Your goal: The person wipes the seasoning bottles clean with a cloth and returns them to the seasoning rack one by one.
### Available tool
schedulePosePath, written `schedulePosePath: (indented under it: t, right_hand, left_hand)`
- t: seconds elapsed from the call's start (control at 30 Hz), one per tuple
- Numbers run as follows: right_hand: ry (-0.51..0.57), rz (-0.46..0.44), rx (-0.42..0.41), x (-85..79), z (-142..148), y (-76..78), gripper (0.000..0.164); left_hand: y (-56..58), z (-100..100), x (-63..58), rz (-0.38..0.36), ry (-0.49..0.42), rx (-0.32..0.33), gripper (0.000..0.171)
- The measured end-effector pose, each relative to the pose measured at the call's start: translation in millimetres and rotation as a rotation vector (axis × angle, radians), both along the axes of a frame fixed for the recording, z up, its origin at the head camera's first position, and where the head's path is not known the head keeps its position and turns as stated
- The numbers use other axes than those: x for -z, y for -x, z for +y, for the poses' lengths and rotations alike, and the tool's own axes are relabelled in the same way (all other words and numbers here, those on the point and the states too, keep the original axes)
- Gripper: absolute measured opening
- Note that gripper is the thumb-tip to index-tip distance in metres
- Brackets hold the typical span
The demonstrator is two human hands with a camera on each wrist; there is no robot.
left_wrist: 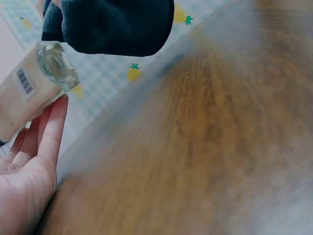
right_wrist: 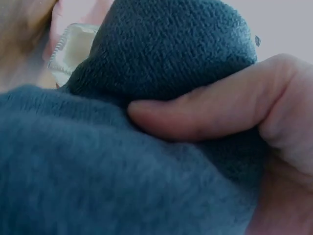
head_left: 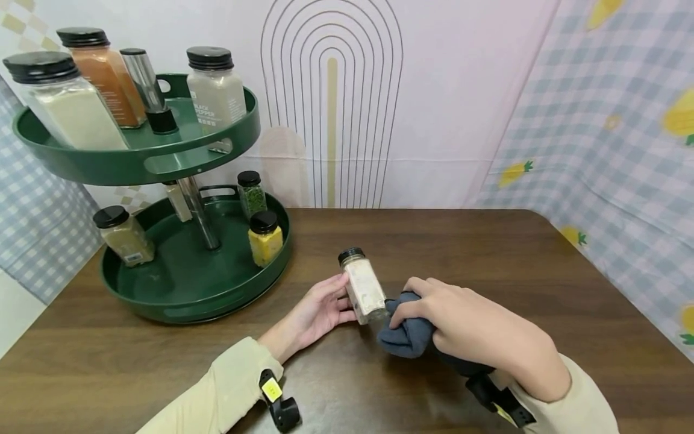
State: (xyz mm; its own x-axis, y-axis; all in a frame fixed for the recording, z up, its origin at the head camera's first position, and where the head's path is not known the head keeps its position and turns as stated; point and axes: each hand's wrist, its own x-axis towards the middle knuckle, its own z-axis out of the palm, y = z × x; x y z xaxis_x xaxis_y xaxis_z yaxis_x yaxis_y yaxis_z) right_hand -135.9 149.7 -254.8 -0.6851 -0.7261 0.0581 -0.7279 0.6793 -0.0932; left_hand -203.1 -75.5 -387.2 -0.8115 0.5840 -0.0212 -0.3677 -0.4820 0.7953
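Over the table, my left hand (head_left: 320, 313) holds a glass spice jar (head_left: 365, 289) with a black lid and pale contents, tilted. Its thumb and fingers are on the jar's near side. The left wrist view shows the jar's glass base and a barcode label (left_wrist: 24, 81). A bunched blue-grey cloth (head_left: 406, 333) is gripped by my right hand (head_left: 472, 319), close to the jar's lower right side. In the right wrist view, the thumb (right_wrist: 181, 115) presses into the folds of the cloth (right_wrist: 161, 54), which hides part of the jar.
A green two-tier round rack (head_left: 190, 295) stands at the left of the wooden table (head_left: 488, 253). Large jars and a metal cylinder (head_left: 146, 81) stand on its upper tray. Several small jars, one with yellow contents (head_left: 265, 246), sit on the lower tray. Patterned cloth walls surround the table.
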Motion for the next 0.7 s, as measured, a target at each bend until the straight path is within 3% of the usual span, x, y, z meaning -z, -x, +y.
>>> schedulePosePath:
  t: [0.23, 0.4, 0.5, 0.7]
  right_hand:
    - [0.084, 0.052, 0.099, -4.8, 4.4, 7.2, 0.054]
    - [0.222, 0.117, 0.155, 3.2, -1.5, 16.6, 0.059]
    - [0.278, 0.135, 0.162, 11.7, -9.8, 20.7, 0.063]
    - [0.262, 0.172, 0.148, 24.7, -23.3, 20.2, 0.064]
  left_hand:
    - [-1.2, -2.2, -0.5, -0.034, -0.071, 0.007, 0.050]
    - [-4.7, -2.8, 3.3, 0.022, -0.116, 0.073, 0.045]
    - [-6.5, -2.9, 4.3, 0.067, -0.095, 0.108, 0.052]
    - [-5.0, -1.8, 4.9, 0.106, -0.078, 0.116, 0.047]
